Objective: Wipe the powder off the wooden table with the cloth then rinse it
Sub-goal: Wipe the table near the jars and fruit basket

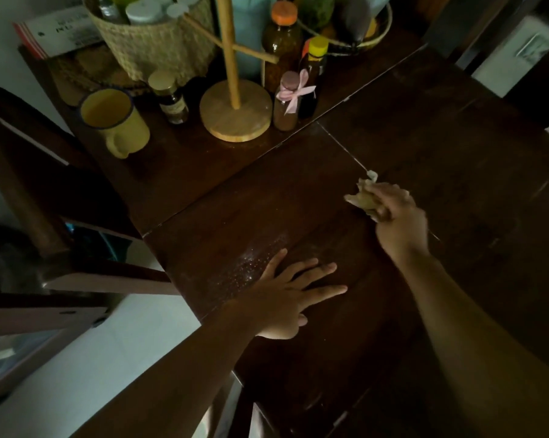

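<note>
Most of the cloth (360,199) is hidden inside the curled fingers of the right hand (393,210), and both are smeared by motion blur, so its folds cannot be made out. The top edge cuts off the pole of the wooden stand (235,121), the containers in the woven basket (159,45) and the wire bowl (381,35). The label on the small jar (172,104) and the print on the booklet (61,33) are too small to read.
</note>
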